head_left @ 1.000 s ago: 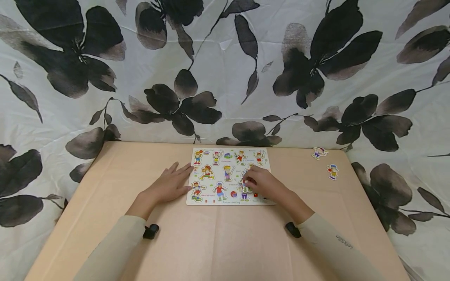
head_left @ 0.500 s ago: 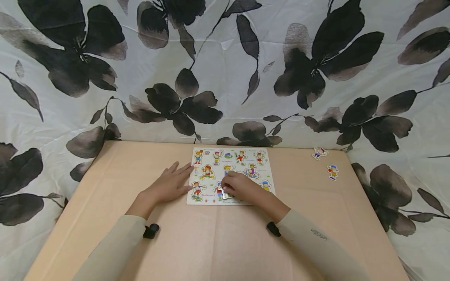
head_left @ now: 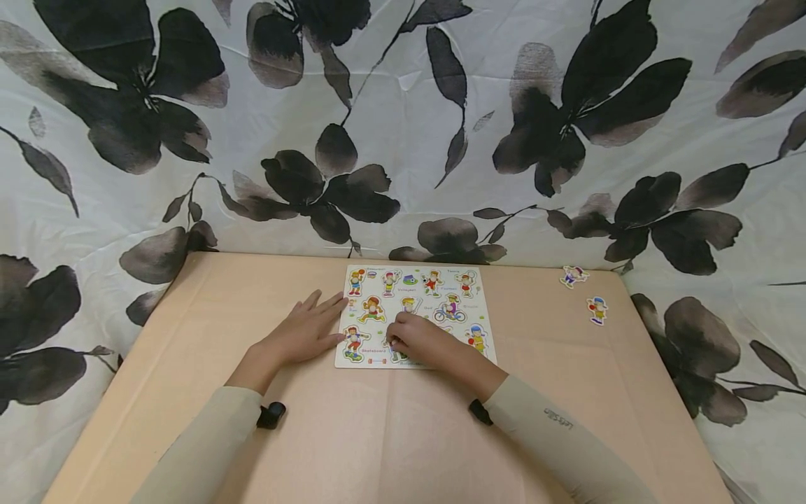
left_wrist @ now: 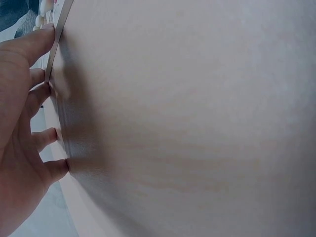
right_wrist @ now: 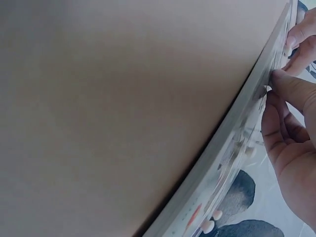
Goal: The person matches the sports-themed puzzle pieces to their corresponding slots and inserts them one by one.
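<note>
A white puzzle board (head_left: 378,362) printed with sports figures lies flat at the table's far edge. On its left edge my left hand (head_left: 306,334) rests with straight, spread fingers; the thumb and some fingertips touch the edge in the left wrist view. Over the lower middle of the board, my right hand (head_left: 422,341) has thumb and fingertips together, pinching a small puzzle piece (head_left: 398,355) mostly hidden beneath them. The right wrist view shows the right thumb (right_wrist: 292,89) and curled fingers close against the board's surface. Figures such as a cyclist (head_left: 450,309) show around the hand.
Two loose figure pieces, one reclined (head_left: 574,276) and one upright with a blue cap (head_left: 597,310), lie at the table's far right. Behind the table (head_left: 384,434) hangs a white cloth (head_left: 415,119) with dark flowers. Small pegs (right_wrist: 209,226) stick up from the board.
My right hand has moved left across the board, from the right part to the lower middle, uncovering the cyclist and the lower-right figure. The left hand has stayed in place.
</note>
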Available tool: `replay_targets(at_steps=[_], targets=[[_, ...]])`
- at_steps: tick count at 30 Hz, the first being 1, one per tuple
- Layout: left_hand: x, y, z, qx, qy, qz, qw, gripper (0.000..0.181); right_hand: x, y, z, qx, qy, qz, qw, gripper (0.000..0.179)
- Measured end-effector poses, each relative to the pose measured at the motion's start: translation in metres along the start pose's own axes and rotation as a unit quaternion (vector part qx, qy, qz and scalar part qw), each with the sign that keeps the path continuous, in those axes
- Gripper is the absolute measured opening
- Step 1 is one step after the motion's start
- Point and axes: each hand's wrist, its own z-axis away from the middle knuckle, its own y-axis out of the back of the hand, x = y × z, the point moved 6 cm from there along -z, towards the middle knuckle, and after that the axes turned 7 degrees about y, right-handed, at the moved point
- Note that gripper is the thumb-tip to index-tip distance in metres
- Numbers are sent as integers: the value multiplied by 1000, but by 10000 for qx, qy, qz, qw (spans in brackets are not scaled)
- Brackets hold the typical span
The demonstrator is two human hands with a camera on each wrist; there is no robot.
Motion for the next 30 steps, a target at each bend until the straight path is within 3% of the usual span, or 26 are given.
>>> replay_targets(at_steps=[7,15,30], targets=[[0,-5,1,-87,71,2,9999,73,1,-2,7,21,-107,-125,9999,7],[-1,-5,0,-71,97,-29,9999,74,12,12,23,148,-332,-231,9991,15],[1,0,0,15,42,-55,10000,73,71,59,92,690,-1292,-71,9892,18]])
